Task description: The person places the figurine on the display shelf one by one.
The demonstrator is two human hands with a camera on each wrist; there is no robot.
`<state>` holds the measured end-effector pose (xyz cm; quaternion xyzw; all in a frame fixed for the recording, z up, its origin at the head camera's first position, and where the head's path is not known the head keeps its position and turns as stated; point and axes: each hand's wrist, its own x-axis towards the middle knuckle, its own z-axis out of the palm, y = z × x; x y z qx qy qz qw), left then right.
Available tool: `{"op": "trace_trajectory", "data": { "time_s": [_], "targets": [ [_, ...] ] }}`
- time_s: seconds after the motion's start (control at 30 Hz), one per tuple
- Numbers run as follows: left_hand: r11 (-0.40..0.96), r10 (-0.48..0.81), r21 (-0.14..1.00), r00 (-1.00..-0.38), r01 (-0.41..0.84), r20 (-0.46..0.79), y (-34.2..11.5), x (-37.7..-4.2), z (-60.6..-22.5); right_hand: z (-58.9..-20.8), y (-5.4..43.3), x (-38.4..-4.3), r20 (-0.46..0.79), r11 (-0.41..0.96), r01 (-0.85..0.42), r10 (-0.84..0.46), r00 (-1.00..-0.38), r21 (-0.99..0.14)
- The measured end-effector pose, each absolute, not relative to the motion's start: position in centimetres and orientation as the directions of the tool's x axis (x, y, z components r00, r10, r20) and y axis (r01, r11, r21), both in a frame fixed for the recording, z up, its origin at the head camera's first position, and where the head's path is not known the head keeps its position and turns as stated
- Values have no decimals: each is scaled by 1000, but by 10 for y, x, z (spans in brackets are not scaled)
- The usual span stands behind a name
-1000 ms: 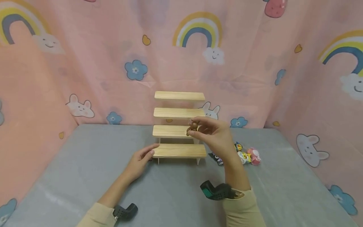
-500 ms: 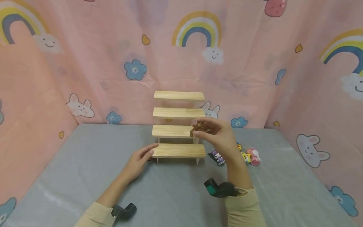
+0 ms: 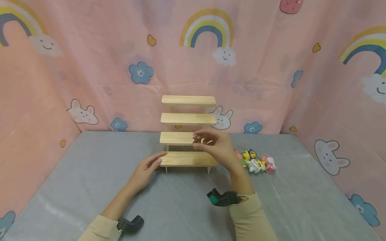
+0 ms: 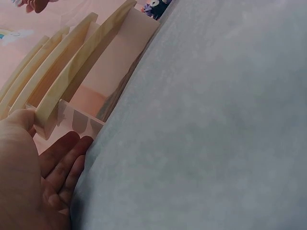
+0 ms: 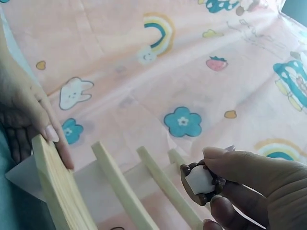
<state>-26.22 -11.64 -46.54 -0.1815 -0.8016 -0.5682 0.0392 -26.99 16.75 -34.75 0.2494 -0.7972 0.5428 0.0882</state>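
The brown figurine [image 3: 197, 138] is at the center of the head frame, in front of the right part of the second board from the bottom of the four-tier wooden display stand [image 3: 188, 159]. The upper left of the left wrist frame indicates suspension, not seating. The right hand [image 3: 219, 147] pinches the figurine between thumb and fingers, closed only to its width; this grip probably suits a small part and leaves its underside free. A pale, flat face on the figurine shows in the right wrist frame.

The left hand [image 3: 144, 172] holds the left end of the lowest board between thumb and index finger, remaining fingers loosely extended below; this presumably steadies the lightweight stand.

Loose figurines [image 3: 256, 165] lie clustered right of center, likely for easy right-hand reach; the forearm hides part of the group.

The tabletop [image 3: 181, 211] is plain gray and matte, with faint creases. Pink fabric [image 3: 181, 70], printed with rainbows, clouds, rabbits and flowers, encloses the back and both sides.
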Motion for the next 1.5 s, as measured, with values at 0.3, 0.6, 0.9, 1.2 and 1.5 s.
{"op": "trace_trajectory", "data": {
  "time_s": [0.3, 0.6, 0.9, 1.2, 1.5],
  "targets": [
    [294, 250, 895, -931, 335, 266, -116, -262, -464, -354, 153, -269, 359, 338, -468, -339, -870, -816],
    [298, 238, 895, -934, 331, 266, -115, -261, -462, -365, 147, -271, 300, 384, -442, -376, -877, -811],
    [291, 246, 897, -932, 332, 266, -116, -262, -464, -370, 141, -271, 271, 412, -441, -409, -871, -797],
    [292, 251, 896, -931, 335, 266, -117, -263, -465, -375, 137, -272, 278, 434, -459, -417, -865, -776],
    [290, 253, 898, -932, 330, 260, -117, -262, -465, -384, 134, -275, 262, 460, -456, -426, -866, -762]
  ]
}}
